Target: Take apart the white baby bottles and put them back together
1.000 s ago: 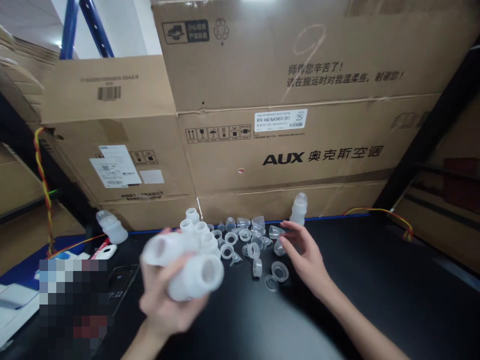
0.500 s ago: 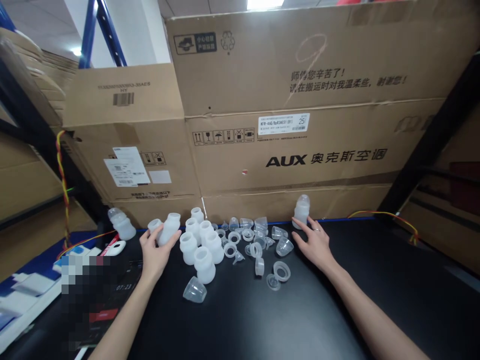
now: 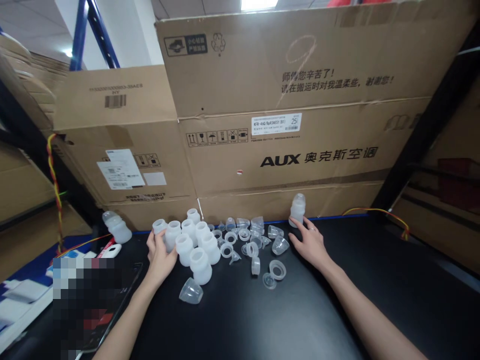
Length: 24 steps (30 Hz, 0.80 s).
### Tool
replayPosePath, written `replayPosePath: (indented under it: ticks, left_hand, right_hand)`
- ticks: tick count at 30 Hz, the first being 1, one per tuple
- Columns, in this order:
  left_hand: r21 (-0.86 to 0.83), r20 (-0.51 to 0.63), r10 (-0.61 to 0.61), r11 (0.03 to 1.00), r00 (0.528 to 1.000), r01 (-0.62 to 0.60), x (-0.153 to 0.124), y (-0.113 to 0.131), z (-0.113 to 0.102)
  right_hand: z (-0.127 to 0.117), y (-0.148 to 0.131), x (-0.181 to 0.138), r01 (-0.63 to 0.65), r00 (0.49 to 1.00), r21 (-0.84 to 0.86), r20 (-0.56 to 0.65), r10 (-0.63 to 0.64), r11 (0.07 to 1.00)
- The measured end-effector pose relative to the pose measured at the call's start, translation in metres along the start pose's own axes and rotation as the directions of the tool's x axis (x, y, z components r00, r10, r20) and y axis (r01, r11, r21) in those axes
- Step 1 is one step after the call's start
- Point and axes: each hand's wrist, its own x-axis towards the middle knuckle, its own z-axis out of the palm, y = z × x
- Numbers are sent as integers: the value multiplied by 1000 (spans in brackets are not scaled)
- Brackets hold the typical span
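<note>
The left hand (image 3: 160, 254) rests on the black table (image 3: 262, 320). Its fingers (image 3: 151, 241) and thumb are curled loosely about two white bottles (image 3: 172, 236), which stand upright at the left end of a bunch of bottles (image 3: 200, 247). The pair sits between the thumb and the fingers and touches them. Whether the hand grips the pair or has let go cannot be told.

The right hand (image 3: 310, 244) lies flat and relaxed, fingers spread, holding nothing. A single bottle (image 3: 298, 209) stands just beyond its fingertips, against the cardboard boxes (image 3: 300, 160). A clear cap (image 3: 280, 245) lies just to the left of this hand. Small clear rings and caps (image 3: 247, 242) are scattered between the two hands, and a tipped cup (image 3: 191, 291) lies near the left wrist.
</note>
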Motion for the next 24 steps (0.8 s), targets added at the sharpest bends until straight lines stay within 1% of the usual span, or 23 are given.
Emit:
replayPosePath:
  ticks: [4,9,11,15,18,20,24]
  left_hand:
    - [93,37,-29,995,999,26,2,-2,-1]
    - [193,47,-90,978,995,80,4,-4,-1]
    - [228,55,-95,970,994,80,3,-5,-1]
    - [276,92,-68,960,993,40,-1,-5,1]
    - [274,108,-60,961,992,28,-2,-4,1]
    - [252,99,-57,967,993,30,-2,-3,0]
    - [155,20,-23,988,1000,19,3,-3,-11]
  right_hand:
    - [0,0,0,0,1000,-5,3,0,1000]
    - [-2,-1,0,-1,1000,-6,7,1,1000]
    - [-3,-2,0,-6,1000,-6,5,6,1000]
    - [-4,-3,-1,-19,1000,-4,-8,19,1000]
    - [-1,-2,-1,-15,1000,4,-13,15,1000]
    - [1,0,-2,-9,1000,13,-9,9,1000]
    - [2,0,-2,4,1000,48,-21,-3,999]
